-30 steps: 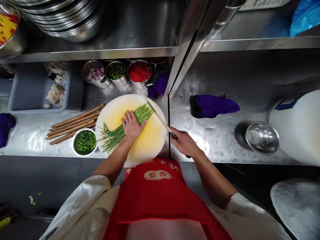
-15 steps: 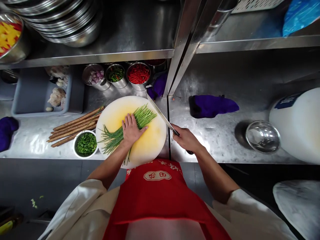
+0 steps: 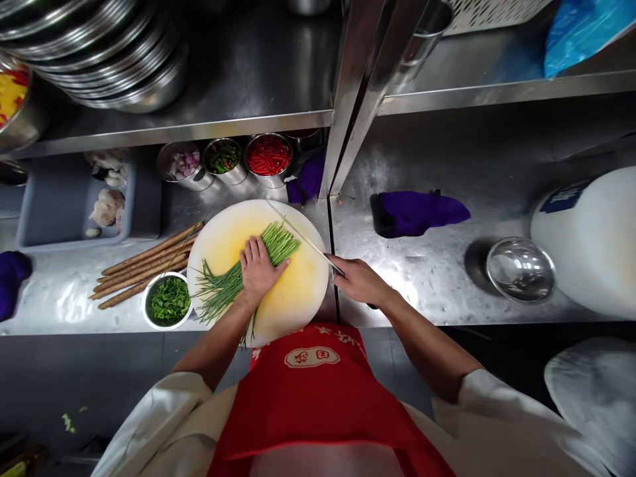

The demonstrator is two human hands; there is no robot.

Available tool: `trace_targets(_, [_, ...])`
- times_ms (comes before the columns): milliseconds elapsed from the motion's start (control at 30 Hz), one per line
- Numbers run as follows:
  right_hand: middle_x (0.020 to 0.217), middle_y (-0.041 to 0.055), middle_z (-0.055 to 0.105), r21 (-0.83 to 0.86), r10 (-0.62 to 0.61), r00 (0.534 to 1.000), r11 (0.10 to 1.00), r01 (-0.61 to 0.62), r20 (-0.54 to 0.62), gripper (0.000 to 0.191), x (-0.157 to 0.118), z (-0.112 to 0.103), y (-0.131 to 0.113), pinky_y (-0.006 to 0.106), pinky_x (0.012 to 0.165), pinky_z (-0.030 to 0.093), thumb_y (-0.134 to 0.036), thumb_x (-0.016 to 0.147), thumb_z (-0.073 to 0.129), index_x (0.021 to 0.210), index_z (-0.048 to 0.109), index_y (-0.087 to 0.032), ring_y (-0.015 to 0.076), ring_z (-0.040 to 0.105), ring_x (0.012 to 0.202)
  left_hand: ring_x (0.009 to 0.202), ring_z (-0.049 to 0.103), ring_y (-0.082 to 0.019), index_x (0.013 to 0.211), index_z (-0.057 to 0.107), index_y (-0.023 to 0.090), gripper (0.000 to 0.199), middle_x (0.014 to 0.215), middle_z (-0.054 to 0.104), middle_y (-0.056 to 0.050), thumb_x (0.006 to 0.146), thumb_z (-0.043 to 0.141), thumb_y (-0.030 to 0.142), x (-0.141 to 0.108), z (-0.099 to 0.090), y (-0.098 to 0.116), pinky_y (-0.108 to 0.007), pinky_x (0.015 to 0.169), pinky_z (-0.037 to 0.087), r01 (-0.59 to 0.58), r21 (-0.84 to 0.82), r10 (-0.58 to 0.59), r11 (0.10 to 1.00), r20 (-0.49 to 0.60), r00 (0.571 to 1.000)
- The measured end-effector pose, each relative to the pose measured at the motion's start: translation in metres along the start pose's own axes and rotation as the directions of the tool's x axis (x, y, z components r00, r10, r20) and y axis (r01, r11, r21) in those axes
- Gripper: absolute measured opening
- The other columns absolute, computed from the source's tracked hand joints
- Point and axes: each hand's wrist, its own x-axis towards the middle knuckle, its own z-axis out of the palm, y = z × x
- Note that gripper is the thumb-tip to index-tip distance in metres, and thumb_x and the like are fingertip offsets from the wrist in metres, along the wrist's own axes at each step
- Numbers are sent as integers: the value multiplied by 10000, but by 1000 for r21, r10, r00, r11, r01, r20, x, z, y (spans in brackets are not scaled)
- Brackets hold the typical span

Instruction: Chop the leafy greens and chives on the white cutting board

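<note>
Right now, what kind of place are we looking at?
Most likely a restaurant kitchen: a knife and green stalks on a round cutting board, steel pots of red chillies and other ingredients beneath a metal shelf, and a tall stack of steel bowls.

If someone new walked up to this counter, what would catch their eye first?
Probably the bright red apron at the bottom centre, just below the round cutting board. On that board, the left hand presses a bunch of green stalks. Behind it, a metal pot of red chilies stands out under the shelf.
</note>
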Motion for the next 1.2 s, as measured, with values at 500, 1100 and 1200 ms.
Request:
trace_targets(500, [1192, 98, 740, -125, 25, 997, 992, -16, 78, 586, -1, 3, -11, 300, 817, 464, -181, 907, 471, 1493, 455, -185, 256, 702, 1013, 1498, 267, -419, 1544, 284, -59, 996, 1600, 286, -297, 915, 357, 710, 6, 0, 6, -571, 1224, 209, 18, -3, -18, 1000, 8, 1000])
trace_targets(1100, [1191, 53, 744, -5, -28, 994, 1000, 29, 103, 585, -3, 11, -18, 282, 831, 459, -157, 884, 461, 1465, 489, -220, 243, 696, 1003, 1503, 268, -404, 1532, 267, -89, 958, 1594, 286, -309, 947, 357, 663, 1, 0, -4, -565, 1231, 215, -33, -121, 34, 992, 9, 999])
trace_targets(1200, [1182, 37, 748, -4, 13, 998, 1000, -13, 69, 595, -2, 9, -15, 281, 837, 459, -162, 888, 466, 1478, 479, -236, 241, 691, 1011, 1515, 255, -383, 1535, 244, -93, 1044, 1601, 257, -319, 896, 444, 708, -4, -4, -28, -530, 1242, 225, -10, -178, 10, 984, -1, 1000])
